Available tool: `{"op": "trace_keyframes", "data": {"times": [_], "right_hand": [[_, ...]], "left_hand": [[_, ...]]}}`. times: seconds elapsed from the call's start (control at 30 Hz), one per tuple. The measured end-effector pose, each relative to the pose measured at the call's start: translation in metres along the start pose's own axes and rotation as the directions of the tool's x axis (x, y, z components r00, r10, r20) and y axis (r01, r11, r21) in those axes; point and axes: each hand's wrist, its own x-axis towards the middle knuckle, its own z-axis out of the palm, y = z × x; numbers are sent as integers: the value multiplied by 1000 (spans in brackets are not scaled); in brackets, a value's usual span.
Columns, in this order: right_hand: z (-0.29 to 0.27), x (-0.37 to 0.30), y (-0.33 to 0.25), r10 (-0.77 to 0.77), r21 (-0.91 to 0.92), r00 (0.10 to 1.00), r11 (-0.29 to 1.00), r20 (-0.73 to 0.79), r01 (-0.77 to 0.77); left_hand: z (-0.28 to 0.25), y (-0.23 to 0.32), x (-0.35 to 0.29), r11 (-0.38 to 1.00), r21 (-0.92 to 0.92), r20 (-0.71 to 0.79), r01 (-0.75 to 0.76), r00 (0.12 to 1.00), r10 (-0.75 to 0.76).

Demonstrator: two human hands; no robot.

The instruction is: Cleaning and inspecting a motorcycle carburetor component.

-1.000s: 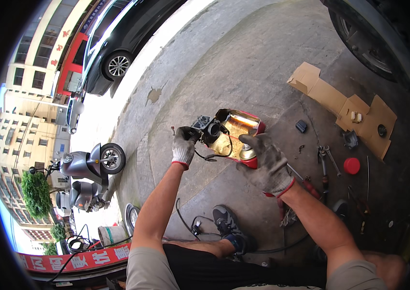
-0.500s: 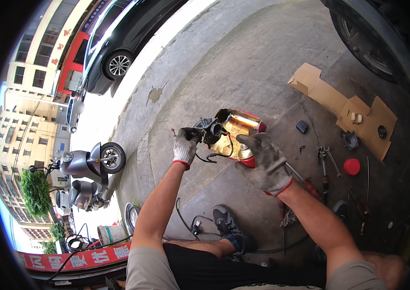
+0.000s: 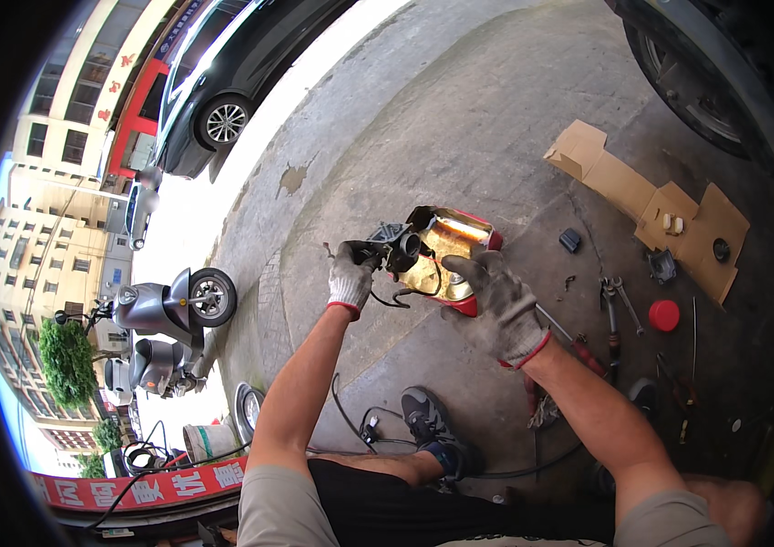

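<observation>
I have the left hand (image 3: 350,273) clamped on a dark mechanical part (image 3: 408,244) with a round mouth, lifted over the near left side of a cut-open red metal tin (image 3: 495,241). A black hose (image 3: 394,304) dangles just right of that grip. My right hand (image 3: 501,305), slightly blurred, seems closed around a spray can (image 3: 457,281); only its top shows, under the fingers.

I judge the work to be midway: the part is loose and in hand, the carton (image 3: 619,190) beyond my right grip lies opened flat, yet nothing looks fitted or packed away. Right of that grip, a small dark block (image 3: 569,240), wrenches (image 3: 626,304) and a red cap (image 3: 663,314) lie loose on the floor. I cannot tell how clean the part is.
</observation>
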Motion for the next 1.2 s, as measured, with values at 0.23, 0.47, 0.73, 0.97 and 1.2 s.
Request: {"op": "trace_keyframes", "data": {"times": [0.23, 0.47, 0.73, 0.97, 1.2], "right_hand": [[-2, 2, 17, -31, 112, 990, 993, -137, 47], [-37, 32, 25, 129, 285, 962, 957, -241, -56], [-50, 42, 40, 58, 222, 993, 975, -106, -34], [-22, 19, 16, -40, 66, 998, 997, 55, 36], [-4, 15, 3, -99, 19, 995, 995, 27, 99]], "left_hand": [[-1, -4, 1, 1000, 16, -22, 0, 1000, 1], [-3, -14, 10, 1000, 10, -35, -14, 999, 14], [-3, -23, 9, 984, -172, -103, 43, 993, -61], [-2, -24, 10, 939, -337, -78, 67, 992, -99], [1, -26, 10, 938, -335, -2, 90, 995, -96]]}}
